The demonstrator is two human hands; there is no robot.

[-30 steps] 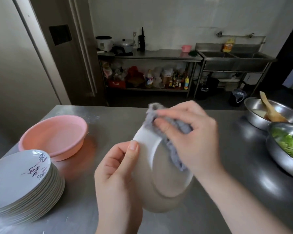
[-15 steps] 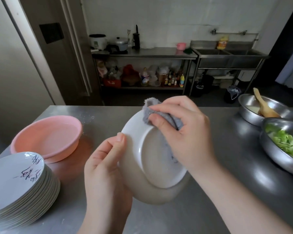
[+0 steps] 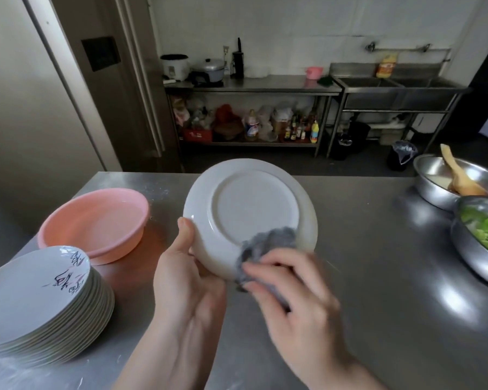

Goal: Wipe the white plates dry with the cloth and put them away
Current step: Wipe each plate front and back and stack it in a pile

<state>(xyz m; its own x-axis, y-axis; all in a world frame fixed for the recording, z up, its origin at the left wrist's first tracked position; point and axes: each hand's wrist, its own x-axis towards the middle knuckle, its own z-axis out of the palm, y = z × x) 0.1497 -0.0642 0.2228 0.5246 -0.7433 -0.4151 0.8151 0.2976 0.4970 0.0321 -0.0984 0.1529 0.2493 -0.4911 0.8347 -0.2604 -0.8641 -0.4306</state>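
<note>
Currently, left hand (image 3: 185, 280) pinches the round white ceramic plate (image 3: 250, 215) rim, underside up, while right hand (image 3: 290, 294), clenching the crumpled grey cloth (image 3: 268, 243), should sweep firmly around its near edge.

The only writing in view is a few brush-style characters in black and red on the top plate of the stack (image 3: 37, 299), just in front of the pink basin (image 3: 96, 220), too blurred to read.

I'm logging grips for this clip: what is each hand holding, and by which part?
The left hand holds the white plate by its lower-left rim, underside facing the camera. The right hand holds the grey cloth, bunched against the plate's lower edge.
</note>
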